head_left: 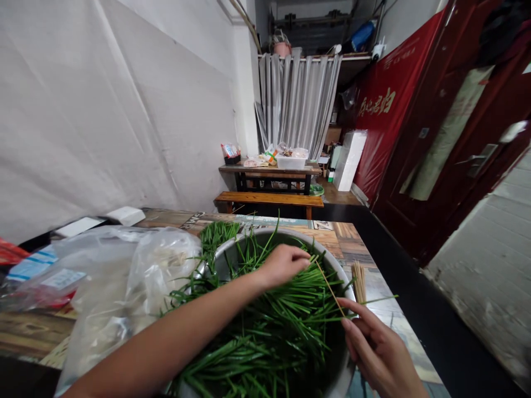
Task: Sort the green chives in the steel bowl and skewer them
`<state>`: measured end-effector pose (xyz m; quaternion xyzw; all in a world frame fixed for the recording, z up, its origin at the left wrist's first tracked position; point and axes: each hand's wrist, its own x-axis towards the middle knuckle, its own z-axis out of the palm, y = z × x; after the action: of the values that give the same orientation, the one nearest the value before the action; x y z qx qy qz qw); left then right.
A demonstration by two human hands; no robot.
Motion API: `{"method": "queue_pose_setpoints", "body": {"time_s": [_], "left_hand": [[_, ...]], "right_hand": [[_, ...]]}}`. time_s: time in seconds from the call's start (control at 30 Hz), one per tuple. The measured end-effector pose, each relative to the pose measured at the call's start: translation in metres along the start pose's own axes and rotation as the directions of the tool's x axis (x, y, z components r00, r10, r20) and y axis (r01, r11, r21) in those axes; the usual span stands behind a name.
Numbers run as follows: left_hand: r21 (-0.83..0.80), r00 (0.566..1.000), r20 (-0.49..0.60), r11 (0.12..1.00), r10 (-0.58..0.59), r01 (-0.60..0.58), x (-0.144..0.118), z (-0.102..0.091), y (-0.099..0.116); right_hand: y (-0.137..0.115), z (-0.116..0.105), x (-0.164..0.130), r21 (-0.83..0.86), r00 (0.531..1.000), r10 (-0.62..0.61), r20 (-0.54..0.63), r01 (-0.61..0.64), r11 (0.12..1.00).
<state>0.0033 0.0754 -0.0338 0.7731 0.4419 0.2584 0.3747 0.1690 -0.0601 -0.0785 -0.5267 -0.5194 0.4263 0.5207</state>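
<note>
Well, from far away I think my step now is putting long, thin, shiny green stalks [290, 303] onto a thin, light brown wooden stick [329, 284]. The stalks are heaped inside the big, round, silver metal bowl [223, 264], and the stick slants over the bowl's right side. My right hand [378, 347], at the bowl's right edge, pinches the low end of the stick between thumb and finger. My left hand [282, 266] is over the bowl, its fingertips close to the stick's top end; I can't tell if they pinch a stalk. A bundle of pale wooden sticks [358, 281] is just right of the bowl, and a crinkly, clear plastic bag [164, 265] sits left of it. I'd say the next move needs a steady stick, with a stalk lined up and pushed on gently so it won't split.
</note>
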Motion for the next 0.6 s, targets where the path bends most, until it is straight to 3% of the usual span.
{"method": "queue_pose_setpoints", "body": {"time_s": [0.07,0.13,0.23,0.4,0.5,0.57,0.6], "left_hand": [[0.257,0.997,-0.073,0.966,-0.022,0.04,0.027,-0.012,-0.02],[0.422,0.997,-0.075,0.905,-0.027,0.057,0.047,-0.014,-0.036],[0.506,0.997,-0.07,0.861,-0.014,0.047,0.058,-0.002,-0.047],[0.586,0.993,-0.094,0.811,0.073,-0.004,0.053,0.011,-0.041],[0.579,0.976,-0.125,0.812,0.177,-0.073,0.05,0.01,-0.032],[0.427,0.963,-0.187,0.899,0.196,-0.1,0.048,0.009,-0.025],[0.276,0.967,-0.201,0.956,0.155,-0.096,0.045,0.009,-0.022]], "right_hand": [[-0.001,0.0,0.001,-0.026,1.0,-0.003,-0.01,0.003,1.0],[0.0,0.0,0.003,-0.048,1.0,-0.011,-0.019,0.01,0.999],[0.002,-0.004,0.007,-0.081,1.0,-0.002,0.019,0.004,0.997],[0.004,-0.009,0.009,-0.097,0.993,0.01,0.118,0.001,0.995],[0.004,-0.008,0.009,-0.088,0.996,-0.002,0.088,0.01,0.996],[0.003,-0.008,0.01,-0.085,0.996,-0.008,0.085,0.015,0.996],[0.002,-0.008,0.011,-0.087,0.996,-0.011,0.092,0.019,0.996]]}}
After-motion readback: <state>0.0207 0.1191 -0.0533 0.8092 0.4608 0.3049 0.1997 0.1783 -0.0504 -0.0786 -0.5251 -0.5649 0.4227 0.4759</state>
